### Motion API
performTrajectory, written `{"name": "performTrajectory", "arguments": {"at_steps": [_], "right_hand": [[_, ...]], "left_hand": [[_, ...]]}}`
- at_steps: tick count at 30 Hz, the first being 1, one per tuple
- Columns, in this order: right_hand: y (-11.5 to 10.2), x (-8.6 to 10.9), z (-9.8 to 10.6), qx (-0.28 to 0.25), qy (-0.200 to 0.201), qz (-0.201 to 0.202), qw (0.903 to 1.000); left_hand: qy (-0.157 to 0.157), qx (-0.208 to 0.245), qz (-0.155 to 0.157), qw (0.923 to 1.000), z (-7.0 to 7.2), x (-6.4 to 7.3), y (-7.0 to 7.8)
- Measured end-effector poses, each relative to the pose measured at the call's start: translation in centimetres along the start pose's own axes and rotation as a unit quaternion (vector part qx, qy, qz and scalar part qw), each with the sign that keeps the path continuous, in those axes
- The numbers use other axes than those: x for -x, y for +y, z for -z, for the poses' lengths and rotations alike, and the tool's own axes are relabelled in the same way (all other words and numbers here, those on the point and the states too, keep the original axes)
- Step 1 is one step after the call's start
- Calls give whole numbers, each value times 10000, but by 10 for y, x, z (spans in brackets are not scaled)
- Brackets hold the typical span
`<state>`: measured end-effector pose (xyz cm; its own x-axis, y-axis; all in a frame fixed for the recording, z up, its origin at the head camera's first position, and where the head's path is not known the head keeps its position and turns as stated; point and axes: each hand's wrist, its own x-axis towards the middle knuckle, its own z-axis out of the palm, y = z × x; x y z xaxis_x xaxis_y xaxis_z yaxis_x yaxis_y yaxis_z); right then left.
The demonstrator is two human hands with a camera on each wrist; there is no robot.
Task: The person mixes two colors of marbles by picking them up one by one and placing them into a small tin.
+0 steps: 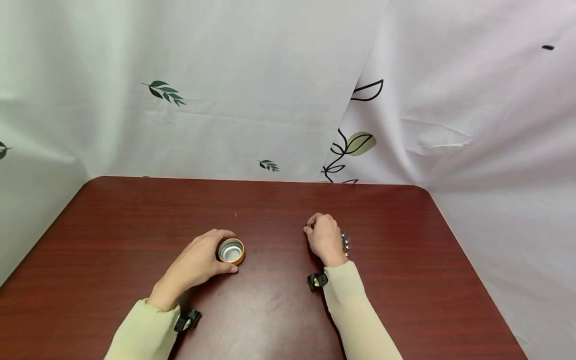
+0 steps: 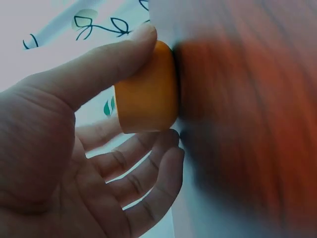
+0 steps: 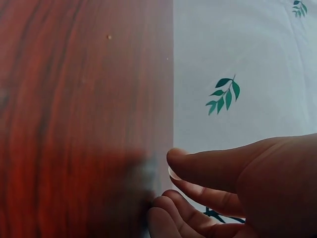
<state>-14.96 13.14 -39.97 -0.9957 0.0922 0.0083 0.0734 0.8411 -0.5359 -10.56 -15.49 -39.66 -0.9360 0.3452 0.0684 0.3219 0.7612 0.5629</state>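
My left hand curls round a small round orange tin, its thumb on the near side and fingers on the far side. The tin stands upright on the table with its open top showing a silvery inside. In the left wrist view its smooth orange wall shows between thumb and fingers. Farther right, my right hand pinches a small clear glass marble between thumb and index fingertips, mostly hidden by them. Several clear glass marbles lie on the table just right of that hand, partly covered by it.
The dark red wood-grain table has rounded far corners. White cloth with leaf prints hangs behind it and at both sides. Black wrist straps sit at the light sleeves.
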Motion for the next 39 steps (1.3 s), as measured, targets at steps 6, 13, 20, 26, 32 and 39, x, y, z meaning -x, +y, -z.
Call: {"name": "performTrajectory", "arguments": {"at_steps": [6, 13, 20, 26, 32, 39], "right_hand": [[-2, 2, 0, -162, 22, 183, 9997], [-7, 4, 3, -448, 63, 399, 9982], [-13, 7, 2, -564, 118, 619, 9964], [-21, 12, -3, -651, 51, 868, 9941], [-30, 17, -9, -819, 12, 1144, 9901], [-37, 18, -15, -1085, 41, 1583, 9814]], "left_hand": [[4, -79, 124, 9999, -7, -12, 8], [-30, -33, 29, 10000, -15, -22, 14], [25, 143, 58, 9999, -23, -28, 17], [187, 129, 157, 9996, -26, -32, 21], [168, -191, 320, 9992, -26, -37, 27], [174, -286, 393, 9987, -23, -39, 30]]}}
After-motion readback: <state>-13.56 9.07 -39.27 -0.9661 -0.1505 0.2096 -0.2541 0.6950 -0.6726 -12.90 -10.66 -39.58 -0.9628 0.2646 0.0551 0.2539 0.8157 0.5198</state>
